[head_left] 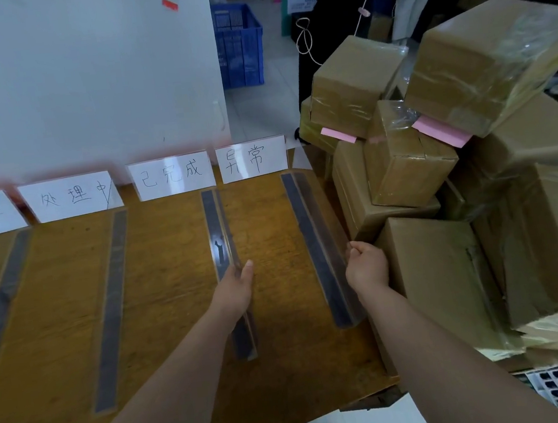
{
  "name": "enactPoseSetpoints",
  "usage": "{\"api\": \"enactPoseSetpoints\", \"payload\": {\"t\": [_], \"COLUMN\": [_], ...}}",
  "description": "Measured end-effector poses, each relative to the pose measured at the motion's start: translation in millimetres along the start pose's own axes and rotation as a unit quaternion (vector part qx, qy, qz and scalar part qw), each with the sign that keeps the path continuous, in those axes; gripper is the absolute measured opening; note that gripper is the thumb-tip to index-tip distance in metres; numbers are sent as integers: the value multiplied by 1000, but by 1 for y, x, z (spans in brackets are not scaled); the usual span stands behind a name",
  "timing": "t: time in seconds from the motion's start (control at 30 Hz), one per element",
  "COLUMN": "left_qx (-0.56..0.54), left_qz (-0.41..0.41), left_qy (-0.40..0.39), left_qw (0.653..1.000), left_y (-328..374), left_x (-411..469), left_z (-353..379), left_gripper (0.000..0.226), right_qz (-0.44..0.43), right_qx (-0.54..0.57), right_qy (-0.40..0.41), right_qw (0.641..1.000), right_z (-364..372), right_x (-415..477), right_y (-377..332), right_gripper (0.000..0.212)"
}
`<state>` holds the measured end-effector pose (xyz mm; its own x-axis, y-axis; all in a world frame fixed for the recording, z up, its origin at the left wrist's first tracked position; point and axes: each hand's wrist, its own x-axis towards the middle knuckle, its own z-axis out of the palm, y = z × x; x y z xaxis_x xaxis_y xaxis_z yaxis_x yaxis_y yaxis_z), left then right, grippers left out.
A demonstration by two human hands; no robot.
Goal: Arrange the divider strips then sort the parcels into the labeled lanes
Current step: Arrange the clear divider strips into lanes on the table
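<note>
Left hand flat on third strip; right hand curled, pinching fourth strip at bench edge. Nudge both parallel, square to labels. Parcels stacked right.

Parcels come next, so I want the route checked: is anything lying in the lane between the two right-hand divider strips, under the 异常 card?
Nothing visible. The wooden table is bare between those strips; the left hand and right hand sit at its edges, on one divider strip and the other. The parcels are stacked just right.
</note>
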<state>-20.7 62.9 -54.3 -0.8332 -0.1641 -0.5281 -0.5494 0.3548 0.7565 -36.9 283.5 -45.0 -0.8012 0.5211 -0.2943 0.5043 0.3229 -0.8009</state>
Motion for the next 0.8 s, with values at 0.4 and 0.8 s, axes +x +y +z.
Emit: {"api": "enactPoseSetpoints", "payload": {"t": [0.4,0.8], "left_qx": [7,19], "left_qz": [10,27], "left_qy": [22,15], "left_qw": [1000,999], "left_y": [3,2], "left_x": [-4,-8], "left_z": [4,-2], "left_gripper": [71,69], "right_qz": [-7,-5], "right_qx": [-25,-8], "right_qy": [-33,29], "right_qw": [999,1000], "right_z": [-5,2], "right_x": [0,4], "right_y": [-1,0], "right_gripper": [34,33]}}
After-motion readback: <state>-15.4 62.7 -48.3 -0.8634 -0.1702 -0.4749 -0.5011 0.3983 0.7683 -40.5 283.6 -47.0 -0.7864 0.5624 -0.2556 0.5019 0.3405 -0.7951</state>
